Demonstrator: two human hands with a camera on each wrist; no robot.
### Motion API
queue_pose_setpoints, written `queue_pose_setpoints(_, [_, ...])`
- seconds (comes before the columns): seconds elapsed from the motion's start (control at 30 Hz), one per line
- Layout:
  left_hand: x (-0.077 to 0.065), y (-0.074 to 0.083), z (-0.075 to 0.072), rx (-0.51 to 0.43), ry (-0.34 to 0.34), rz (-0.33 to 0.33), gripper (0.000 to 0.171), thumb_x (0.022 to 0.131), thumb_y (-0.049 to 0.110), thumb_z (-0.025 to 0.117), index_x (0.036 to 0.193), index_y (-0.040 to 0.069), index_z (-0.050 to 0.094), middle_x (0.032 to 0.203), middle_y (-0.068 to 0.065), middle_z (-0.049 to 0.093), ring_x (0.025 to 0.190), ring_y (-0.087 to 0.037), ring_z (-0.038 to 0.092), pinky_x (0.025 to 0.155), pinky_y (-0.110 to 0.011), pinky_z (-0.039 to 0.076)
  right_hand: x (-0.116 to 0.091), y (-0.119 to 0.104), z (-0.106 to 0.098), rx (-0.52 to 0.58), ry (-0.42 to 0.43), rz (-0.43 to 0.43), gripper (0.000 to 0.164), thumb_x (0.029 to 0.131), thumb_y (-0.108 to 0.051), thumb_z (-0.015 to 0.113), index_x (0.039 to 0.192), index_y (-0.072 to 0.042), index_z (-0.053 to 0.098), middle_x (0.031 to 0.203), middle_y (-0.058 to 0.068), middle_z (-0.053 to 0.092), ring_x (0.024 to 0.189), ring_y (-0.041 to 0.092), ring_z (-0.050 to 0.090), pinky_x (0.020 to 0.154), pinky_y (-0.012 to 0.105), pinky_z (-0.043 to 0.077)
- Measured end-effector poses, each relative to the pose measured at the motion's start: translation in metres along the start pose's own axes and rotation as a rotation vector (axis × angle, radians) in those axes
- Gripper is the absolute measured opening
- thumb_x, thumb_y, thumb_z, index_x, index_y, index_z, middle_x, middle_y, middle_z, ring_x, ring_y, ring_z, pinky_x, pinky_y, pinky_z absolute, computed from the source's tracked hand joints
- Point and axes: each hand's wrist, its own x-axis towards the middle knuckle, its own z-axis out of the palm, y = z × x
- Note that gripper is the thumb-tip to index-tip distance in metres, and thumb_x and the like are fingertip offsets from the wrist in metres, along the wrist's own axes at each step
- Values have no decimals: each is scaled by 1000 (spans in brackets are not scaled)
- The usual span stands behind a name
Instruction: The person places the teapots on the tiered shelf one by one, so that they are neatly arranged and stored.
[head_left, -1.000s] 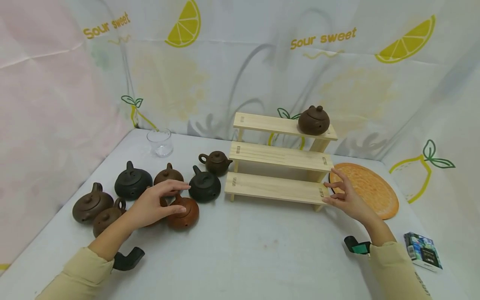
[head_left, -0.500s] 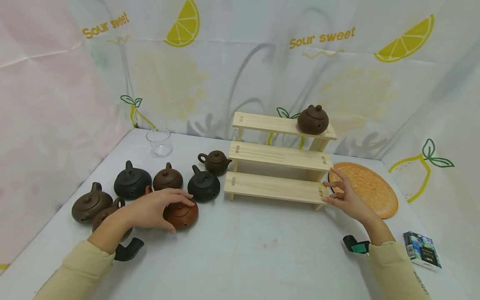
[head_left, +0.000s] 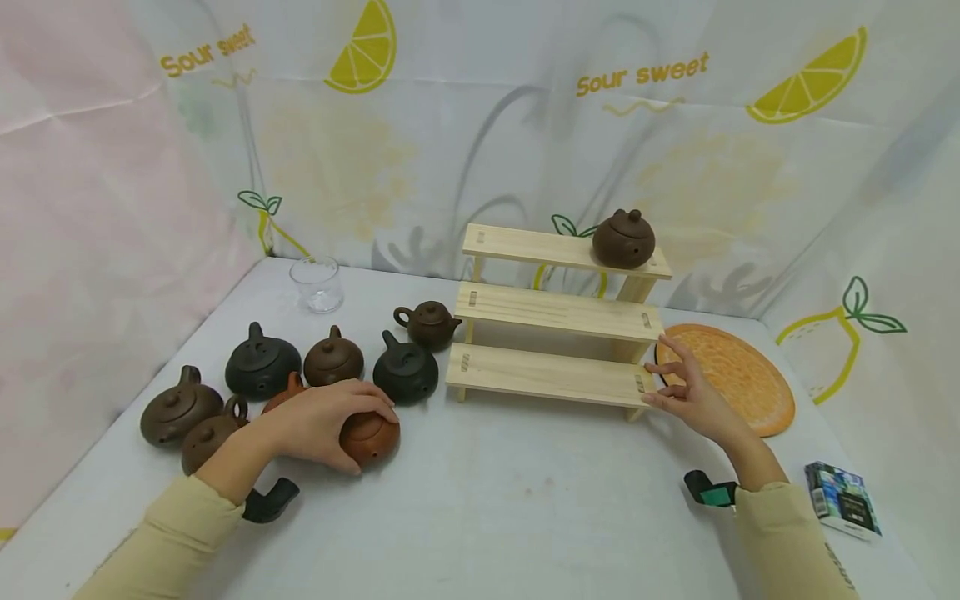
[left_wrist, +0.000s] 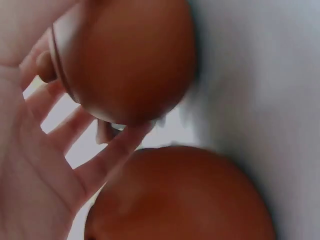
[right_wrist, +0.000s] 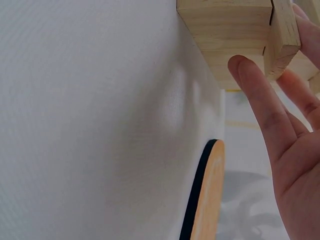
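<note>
With my left hand (head_left: 330, 425) I clasp the reddish teapot (head_left: 374, 442) round its belly (left_wrist: 132, 65), on the table (head_left: 510, 517) left of the wooden rack (head_left: 551, 373). I judge it is light, hard, rather slippery and breakable, so the belly is safer than the lid (head_left: 367, 426). Whether my right hand (head_left: 695, 396) pinches the rack, I cannot tell.

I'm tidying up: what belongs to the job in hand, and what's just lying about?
Apparently in the job: reddish teapot in the left grip; other teapots; tiered wooden shelf by the right grip.
Seemingly lying about: clear glass; round orange disc; small box.
</note>
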Motion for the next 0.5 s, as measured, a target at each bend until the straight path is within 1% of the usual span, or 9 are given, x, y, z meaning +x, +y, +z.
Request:
queue_pose_setpoints(0.13, [6,7,2,-50,13,37,60,61,29,86,114,31,58,120,11,49,103,-10,47,77,-31,48,0,1,0,-3,0,-2,90,84,3,66,148,-15,5,120,32,43,79,14,63,69,20,51])
queue_pose_setpoints(0.23, [12,13,1,-66,26,60,60,62,31,85,114,34,57,120,14,48,104,-8,46,78,-30,48,0,1,-1,-3,-3,6,90,84,2,66,148,-15,5,121,32,43,79,14,63,69,21,51])
queue_pose_setpoints(0.4, [25,22,-9,-71,46,128,60,62,30,84,116,34,58,121,12,49,105,-8,47,77,-29,49,0,1,-1,-4,-9,33,91,85,0,66,148,-16,4,123,32,42,80,16,63,70,21,51])
queue_pose_setpoints(0.5, [33,28,-18,-59,47,147,61,61,30,84,117,32,59,121,11,49,103,-8,48,75,-29,49,1,1,-1,-4,-11,43,90,85,0,65,149,-16,3,124,32,42,80,17,63,70,21,51])
